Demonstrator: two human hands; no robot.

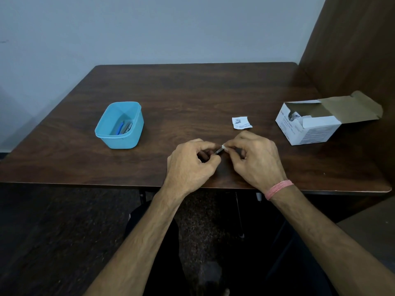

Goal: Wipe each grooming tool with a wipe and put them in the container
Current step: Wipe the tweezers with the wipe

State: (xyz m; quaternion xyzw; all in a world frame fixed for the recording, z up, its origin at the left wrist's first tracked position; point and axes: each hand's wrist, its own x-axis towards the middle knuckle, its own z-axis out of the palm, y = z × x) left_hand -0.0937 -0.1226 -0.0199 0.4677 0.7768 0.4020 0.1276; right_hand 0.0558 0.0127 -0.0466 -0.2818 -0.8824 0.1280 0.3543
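Note:
My left hand [192, 162] grips a small, thin metal grooming tool [218, 151] over the near middle of the table; most of the tool is hidden inside my fingers. My right hand [254, 159] pinches a small white wipe [224, 147] around the tool's exposed tip. A light blue plastic container [119, 136] stands to the left of my hands, with a blue-handled tool [120, 127] and other tools lying inside it.
A torn white wipe wrapper [241, 122] lies just beyond my right hand. An open white box of wipes [310, 124] sits at the right, its flap raised. A brown panel [352, 50] borders the dark wooden table [171, 92] on the right.

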